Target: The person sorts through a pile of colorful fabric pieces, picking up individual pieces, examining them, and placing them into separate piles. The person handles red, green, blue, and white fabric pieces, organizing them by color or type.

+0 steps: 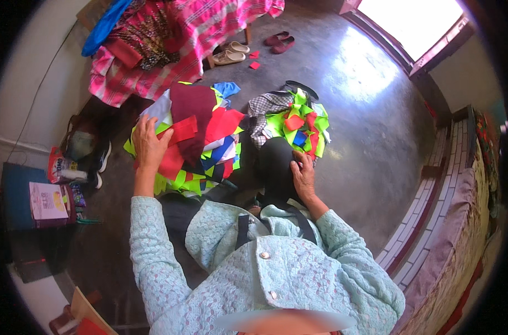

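My left hand (149,146) lies on the left side of a heaped pile of cloth scraps, its fingers stretched and thumb apart. The thumb touches a bright red cloth scrap (184,129), which lies over a large maroon cloth (192,100). Lime, blue, white and more red scraps stick out around it. My right hand (304,177) rests against my black-clad right knee (276,162), fingers loosely bent and apart, with nothing visible in them. Just beyond that knee sits a second heap of lime scraps (278,124), mixed with red and blue, beside a checked cloth (259,114).
Tan shoes (230,54), maroon shoes (279,42) and a small red scrap (254,66) are on the grey floor. A pink plaid cover (215,28) hangs at upper left. Left are a blue box (17,195) and a dark shoe (105,156). A bright doorway (413,25) opens upper right.
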`<state>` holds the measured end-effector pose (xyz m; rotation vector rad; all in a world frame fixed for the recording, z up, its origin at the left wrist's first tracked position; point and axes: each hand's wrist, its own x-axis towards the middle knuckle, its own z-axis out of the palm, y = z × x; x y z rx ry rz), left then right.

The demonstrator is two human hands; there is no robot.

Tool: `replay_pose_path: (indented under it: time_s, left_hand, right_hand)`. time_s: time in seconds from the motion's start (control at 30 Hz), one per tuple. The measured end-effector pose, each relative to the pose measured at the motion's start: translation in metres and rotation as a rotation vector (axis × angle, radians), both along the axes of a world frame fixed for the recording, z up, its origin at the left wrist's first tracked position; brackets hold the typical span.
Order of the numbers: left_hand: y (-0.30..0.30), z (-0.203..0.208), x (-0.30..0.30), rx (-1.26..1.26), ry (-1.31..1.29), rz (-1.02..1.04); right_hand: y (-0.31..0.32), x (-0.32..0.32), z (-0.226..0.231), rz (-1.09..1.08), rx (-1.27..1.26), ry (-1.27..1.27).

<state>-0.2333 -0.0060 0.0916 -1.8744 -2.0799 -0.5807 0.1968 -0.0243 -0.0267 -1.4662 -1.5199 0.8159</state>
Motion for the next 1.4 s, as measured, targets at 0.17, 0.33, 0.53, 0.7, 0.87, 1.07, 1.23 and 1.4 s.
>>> replay_pose_path:
  time_s: [0.17,0.33,0.53,0.7,0.87,1.07,1.23,1.4]
  left_hand:
    - [0.040,-0.018,0.040,0.002,0.006,0.014]
    - [0.056,-0.041,0.053,-0.064,0.006,0.104]
    - [0.050,-0.039,0.050,-0.070,0.017,0.102]
    - [0.050,-0.037,0.054,-0.085,0.027,0.099]
    - [0.048,-0.036,0.054,-0.080,0.019,0.086]
    - [0.051,-0.031,0.057,-0.102,0.027,0.050]
    - [0.055,-0.027,0.061,-0.147,-0.005,0.042]
    - [0.056,-0.024,0.063,-0.191,-0.053,0.054]
  right_hand:
    - [-0.001,0.002,0.009,0.000,0.007,-0.003]
    - [-0.001,0.006,0.007,0.011,-0.049,0.109]
    - [0.019,0.040,-0.010,0.145,-0.427,0.593]
    - [0.038,0.081,-0.057,-0.014,-0.804,0.659]
    - [0.044,0.099,-0.141,-0.139,-0.976,0.728]
    - [0.060,0.112,-0.228,-0.333,-0.978,0.879]
    - [0.091,0.118,-0.264,-0.613,-0.880,0.974]
    - [0.123,0.128,-0.293,-0.810,-0.788,0.999]
